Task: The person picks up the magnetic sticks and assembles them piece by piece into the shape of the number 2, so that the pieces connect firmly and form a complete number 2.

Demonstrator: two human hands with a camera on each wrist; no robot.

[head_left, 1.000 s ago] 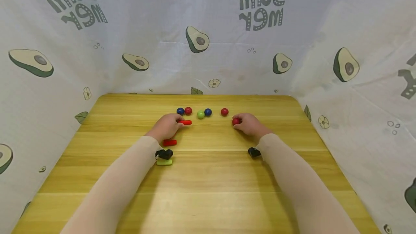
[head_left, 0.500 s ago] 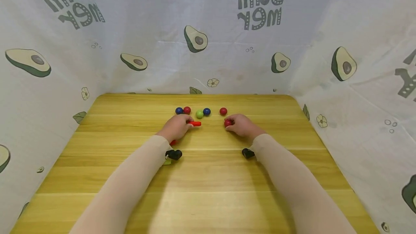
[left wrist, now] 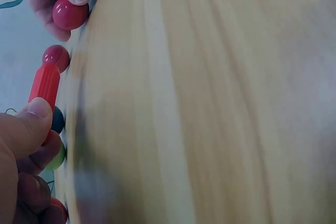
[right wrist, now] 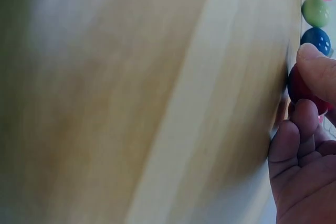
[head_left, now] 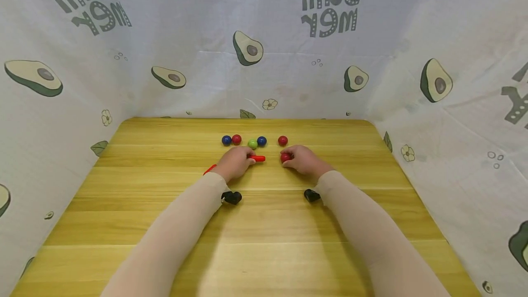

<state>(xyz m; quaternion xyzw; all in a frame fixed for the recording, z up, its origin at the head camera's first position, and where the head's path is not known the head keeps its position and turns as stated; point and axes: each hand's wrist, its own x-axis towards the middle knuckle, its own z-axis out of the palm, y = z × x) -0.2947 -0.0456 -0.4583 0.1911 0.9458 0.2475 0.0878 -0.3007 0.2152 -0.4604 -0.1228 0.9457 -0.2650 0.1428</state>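
Observation:
My left hand (head_left: 235,163) pinches a short red rod (head_left: 259,158) between thumb and fingers; its free end points right. In the left wrist view the rod (left wrist: 45,83) looks ridged along its length. My right hand (head_left: 306,160) holds a glossy red ball (head_left: 285,157) by its fingertips, facing the rod's free end across a small gap. The same ball (right wrist: 300,85) is partly covered by the thumb in the right wrist view. A second red rod (head_left: 210,169) lies beside my left wrist, partly hidden by it.
Behind the hands stand a blue ball (head_left: 226,140), a red ball (head_left: 236,139), a green ball (head_left: 252,144), another blue ball (head_left: 261,141) and another red ball (head_left: 282,140). They rest on the wooden table (head_left: 264,223). A printed curtain (head_left: 198,26) surrounds the table's back and sides.
My left hand has moved right with the red rod, and my right hand slightly left with the red ball, narrowing the gap. The left forearm now hides a green rod seen earlier.

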